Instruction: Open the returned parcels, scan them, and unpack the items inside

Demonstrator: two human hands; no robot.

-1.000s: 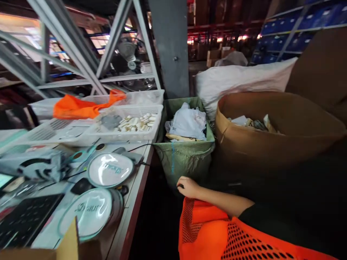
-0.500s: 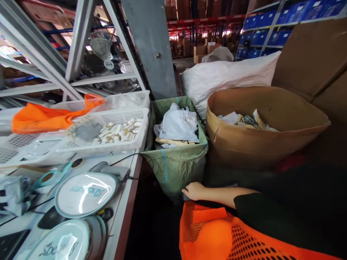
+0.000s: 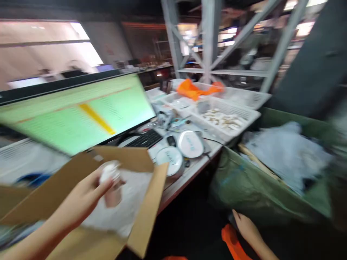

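My left hand [image 3: 92, 187] grips a small bottle [image 3: 113, 196] with a white cap and a pinkish lower part, held upright above an open cardboard box [image 3: 146, 209]. White lining [image 3: 130, 202] covers the inside of that box. Low on the right, my right hand [image 3: 245, 225] is closed beside the green sack [image 3: 244, 184]. Something dark shows at its fingers, too blurred to name. Pale plastic packages [image 3: 287, 148] fill the sack's top.
A large monitor [image 3: 81, 112] stands behind the box, with a keyboard [image 3: 145, 139] and mouse [image 3: 171, 141] to its right. Round white containers [image 3: 169, 159] sit near the desk edge. White baskets [image 3: 241, 126] hold small items, and an orange cloth [image 3: 189, 89] lies across them.
My view has swung left from the sack and large carton to the desk. My left hand, the bottle and the open box have come into view. The right hand stays low beside the sack.
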